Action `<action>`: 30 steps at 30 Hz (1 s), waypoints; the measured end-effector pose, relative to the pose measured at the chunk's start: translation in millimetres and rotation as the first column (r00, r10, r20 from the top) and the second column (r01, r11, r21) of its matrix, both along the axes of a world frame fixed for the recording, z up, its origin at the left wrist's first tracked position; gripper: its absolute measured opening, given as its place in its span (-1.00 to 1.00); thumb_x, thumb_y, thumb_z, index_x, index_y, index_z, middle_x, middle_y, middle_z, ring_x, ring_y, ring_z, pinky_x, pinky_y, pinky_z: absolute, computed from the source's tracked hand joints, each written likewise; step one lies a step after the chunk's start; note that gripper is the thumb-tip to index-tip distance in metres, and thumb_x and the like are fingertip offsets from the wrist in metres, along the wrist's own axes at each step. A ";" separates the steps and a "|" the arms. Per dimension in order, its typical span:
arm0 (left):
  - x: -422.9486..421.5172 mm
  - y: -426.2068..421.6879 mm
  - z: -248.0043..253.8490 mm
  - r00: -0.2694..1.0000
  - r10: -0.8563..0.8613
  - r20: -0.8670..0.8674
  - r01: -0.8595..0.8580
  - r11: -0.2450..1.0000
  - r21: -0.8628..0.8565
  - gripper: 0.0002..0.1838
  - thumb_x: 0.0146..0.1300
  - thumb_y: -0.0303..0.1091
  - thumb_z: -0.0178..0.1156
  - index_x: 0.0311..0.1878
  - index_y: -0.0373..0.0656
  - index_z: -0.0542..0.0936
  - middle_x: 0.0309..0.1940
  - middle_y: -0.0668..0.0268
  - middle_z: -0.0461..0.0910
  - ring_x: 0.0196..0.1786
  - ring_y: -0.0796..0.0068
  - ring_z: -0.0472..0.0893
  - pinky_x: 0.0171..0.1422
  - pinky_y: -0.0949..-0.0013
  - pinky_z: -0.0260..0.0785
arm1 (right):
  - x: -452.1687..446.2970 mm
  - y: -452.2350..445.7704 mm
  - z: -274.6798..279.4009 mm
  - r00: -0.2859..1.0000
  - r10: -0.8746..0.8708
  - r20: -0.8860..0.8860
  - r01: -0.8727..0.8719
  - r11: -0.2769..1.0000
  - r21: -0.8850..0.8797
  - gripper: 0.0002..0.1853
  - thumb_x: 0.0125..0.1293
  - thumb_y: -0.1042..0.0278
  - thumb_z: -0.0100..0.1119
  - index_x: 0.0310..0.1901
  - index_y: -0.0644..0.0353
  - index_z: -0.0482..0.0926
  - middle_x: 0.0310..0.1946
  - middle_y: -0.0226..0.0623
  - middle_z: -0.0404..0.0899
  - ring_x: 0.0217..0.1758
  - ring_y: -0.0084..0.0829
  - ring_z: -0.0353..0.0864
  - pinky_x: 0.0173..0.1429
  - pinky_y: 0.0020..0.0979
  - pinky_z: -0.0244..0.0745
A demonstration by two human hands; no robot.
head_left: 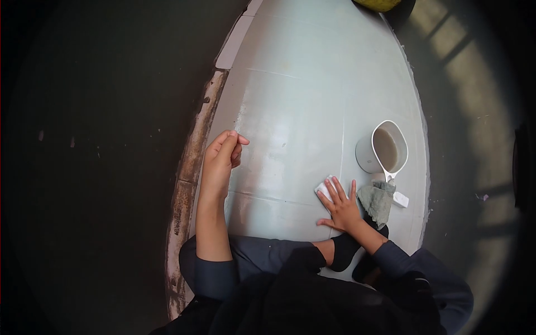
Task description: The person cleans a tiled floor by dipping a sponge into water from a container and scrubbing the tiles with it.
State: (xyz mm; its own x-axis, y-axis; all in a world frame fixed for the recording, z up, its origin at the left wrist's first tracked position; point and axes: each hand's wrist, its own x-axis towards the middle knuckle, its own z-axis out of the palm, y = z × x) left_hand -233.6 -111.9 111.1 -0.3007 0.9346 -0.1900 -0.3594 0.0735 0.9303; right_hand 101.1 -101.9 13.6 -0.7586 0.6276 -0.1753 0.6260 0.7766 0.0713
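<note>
My left hand (224, 149) is raised above the left side of the pale tiled surface. Its fingers are curled in with the thumb against them; whatever lies inside, if anything, is hidden. Flat on the tiles, my right hand (343, 210) has its fingers spread. Its fingertips rest over a white pad (322, 191), which shows partly beneath them. Right of this hand, a grey-green cloth (377, 201) hangs over the handle end of a white dipper (365, 153). Cloudy greyish liquid (385, 149) stands in the dipper.
A small white block (400, 199) lies beside the cloth. Worn, stained edging (195, 151) borders the tiled surface (290, 100) on the left, with dark floor (100, 167) beyond. At the top right is a yellow rounded object (379, 4). My crossed legs (268, 254) are close in front.
</note>
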 end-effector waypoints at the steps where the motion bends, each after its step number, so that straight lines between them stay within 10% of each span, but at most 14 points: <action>1: 1.5 0.3 2.8 1.000 -0.012 0.004 0.012 1.000 0.012 -0.72 0.39 -0.22 -0.08 -0.36 -0.15 0.49 -0.66 0.57 0.14 -0.59 0.77 0.07 -0.49 0.61 -0.08 | 6.8 -0.4 2.1 1.000 -0.002 0.018 0.002 1.000 -0.013 -0.07 -0.02 -0.56 -0.16 0.36 -0.21 0.15 0.44 -0.22 -0.10 0.52 -0.18 -0.29 0.30 0.43 -0.51; 16: 33.7 13.5 -6.0 0.973 -0.228 -0.036 0.227 0.973 -0.029 -0.72 0.37 -0.20 -0.06 -0.36 -0.15 0.52 -0.67 0.59 0.15 -0.59 0.79 0.09 -0.48 0.62 -0.07 | -141.3 2.5 -18.5 0.950 -0.032 -0.312 0.037 0.999 0.008 -0.10 0.01 -0.54 -0.15 0.36 -0.22 0.15 0.45 -0.23 -0.10 0.52 -0.23 -0.25 0.32 0.40 -0.46; 30: 53.8 9.9 -11.7 0.884 -0.423 -0.200 0.396 0.904 -0.161 -0.69 0.34 -0.19 -0.01 -0.40 -0.19 0.54 -0.58 0.54 0.28 -0.43 0.72 0.23 -0.32 0.60 0.11 | 15.9 -6.7 -4.2 0.988 -0.155 0.000 0.155 0.987 0.043 -0.08 -0.02 -0.55 -0.15 0.37 -0.25 0.13 0.45 -0.21 -0.12 0.52 -0.17 -0.28 0.36 0.34 -0.49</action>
